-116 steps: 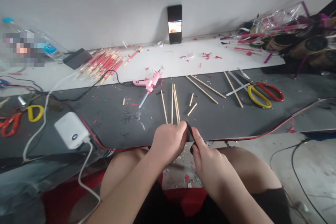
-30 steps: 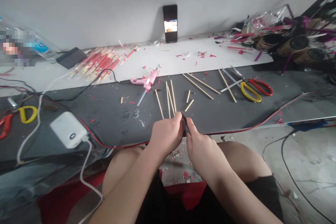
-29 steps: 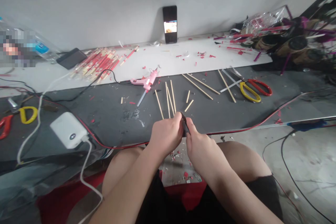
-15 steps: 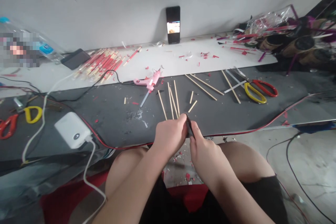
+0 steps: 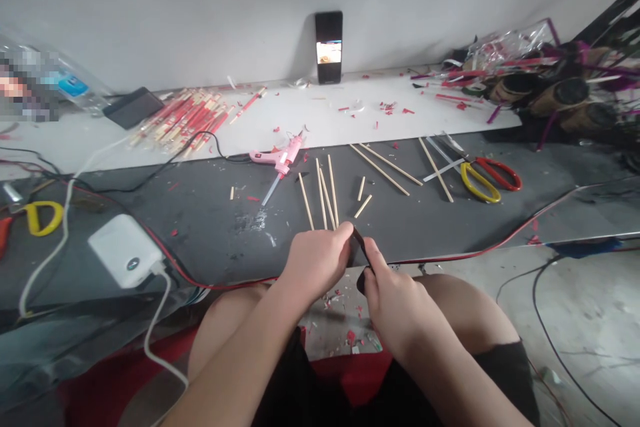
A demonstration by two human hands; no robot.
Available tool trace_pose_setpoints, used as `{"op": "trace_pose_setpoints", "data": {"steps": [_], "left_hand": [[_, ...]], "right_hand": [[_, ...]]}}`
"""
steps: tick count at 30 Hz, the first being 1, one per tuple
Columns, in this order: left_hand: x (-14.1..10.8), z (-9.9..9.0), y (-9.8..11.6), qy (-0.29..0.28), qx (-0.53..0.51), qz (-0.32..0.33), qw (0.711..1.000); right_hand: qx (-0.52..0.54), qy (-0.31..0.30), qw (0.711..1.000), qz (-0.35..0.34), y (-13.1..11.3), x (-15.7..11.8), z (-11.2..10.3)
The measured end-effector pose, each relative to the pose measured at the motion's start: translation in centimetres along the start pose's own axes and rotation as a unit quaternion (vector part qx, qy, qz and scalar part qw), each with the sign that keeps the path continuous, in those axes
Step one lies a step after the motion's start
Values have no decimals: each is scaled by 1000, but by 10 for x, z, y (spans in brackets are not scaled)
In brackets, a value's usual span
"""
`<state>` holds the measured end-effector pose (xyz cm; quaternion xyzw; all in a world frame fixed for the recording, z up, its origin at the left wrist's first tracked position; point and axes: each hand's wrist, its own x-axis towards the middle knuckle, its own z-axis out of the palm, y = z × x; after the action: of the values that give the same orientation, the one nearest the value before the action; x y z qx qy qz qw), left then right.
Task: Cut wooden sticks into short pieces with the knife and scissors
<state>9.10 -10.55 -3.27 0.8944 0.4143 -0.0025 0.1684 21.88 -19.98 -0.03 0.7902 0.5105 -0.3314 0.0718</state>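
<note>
My left hand and my right hand are both closed on a black strip, held over the table's front edge. The strip runs slantwise from the left thumb to the right fingers, and a dark rounded part shows below the right fingers. What kind of strip it is, I cannot make out. Just beyond my left hand lie several thin wooden sticks, side by side, their near ends partly hidden by that hand. Two short stick pieces rest past my fingertips.
A pink glue gun lies left of the sticks, scissors at right. A phone leans on the wall. Bundled red-wrapped sticks and a white power bank are at left. A red-black cable follows the table edge.
My hands have drawn slightly apart, and more of the black strip shows between them. Its dark rounded part is now visible below my right fingers. The view has shifted a little.
</note>
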Motion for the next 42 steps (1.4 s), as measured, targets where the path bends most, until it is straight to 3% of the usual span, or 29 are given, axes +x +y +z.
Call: {"op": "trace_pose_setpoints", "data": {"steps": [21,42], "left_hand": [[2,-4,-2,1,12,-24,1000],[7,-5,-6,18,19,-71,997]], "right_hand": [[12,43,998,-48,0,14,9],[22,58,997,-55,-19,22,0]]}}
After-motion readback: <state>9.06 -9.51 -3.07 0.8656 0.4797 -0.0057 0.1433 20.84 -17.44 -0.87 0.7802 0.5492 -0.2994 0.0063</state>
